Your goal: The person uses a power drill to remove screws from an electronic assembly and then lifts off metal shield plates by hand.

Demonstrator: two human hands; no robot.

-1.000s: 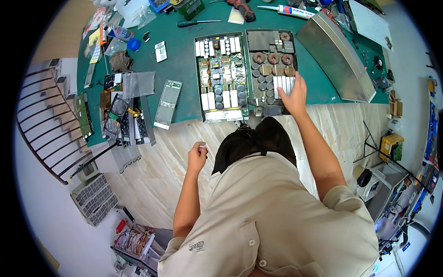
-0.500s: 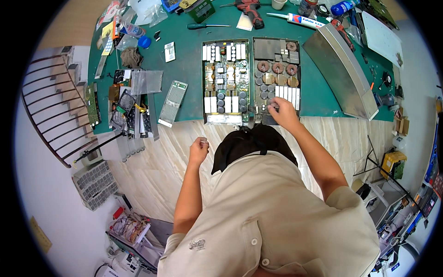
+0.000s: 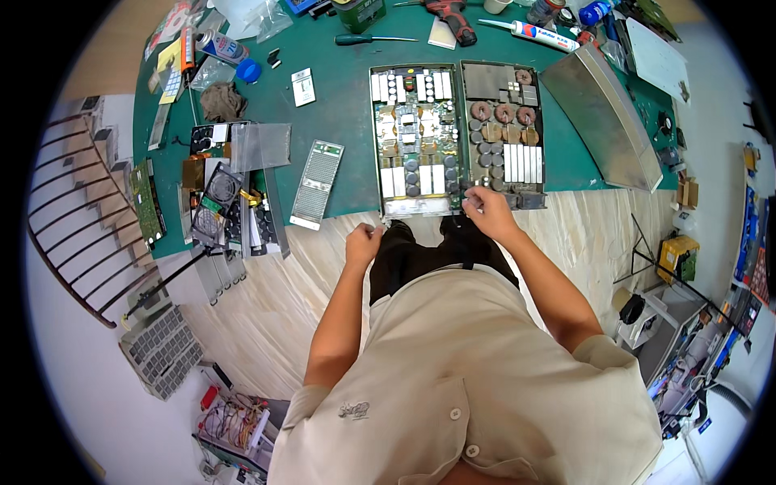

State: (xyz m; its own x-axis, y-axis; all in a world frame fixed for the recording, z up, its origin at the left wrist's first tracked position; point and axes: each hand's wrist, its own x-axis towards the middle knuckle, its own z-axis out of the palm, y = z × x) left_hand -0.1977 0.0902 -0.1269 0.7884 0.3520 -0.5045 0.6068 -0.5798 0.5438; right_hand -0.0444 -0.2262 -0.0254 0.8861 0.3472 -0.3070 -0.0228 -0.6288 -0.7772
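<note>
Two open power supply modules stand side by side at the front edge of the green workbench. Cleaner-looking, the left module carries white blocks and grey capacitors on its circuit board. Dustier is the right module, with copper-coloured ring coils. My right hand is at the near end of the modules, where they meet, its thumb and forefinger pinched together. Beside the left module's near left corner, just off the bench edge, my left hand is closed with curled fingers. What either hand holds, if anything, is too small or hidden to make out.
A perforated metal cover lies left of the modules, beyond it a pile of fans and parts. On the right leans a large sheet-metal cover. At the back lie a screwdriver, a red drill and a sealant tube.
My right hand has moved left, from over the right module's near end to where the two modules meet. My left hand has come nearer the left module's corner. The whole view has shifted slightly.
</note>
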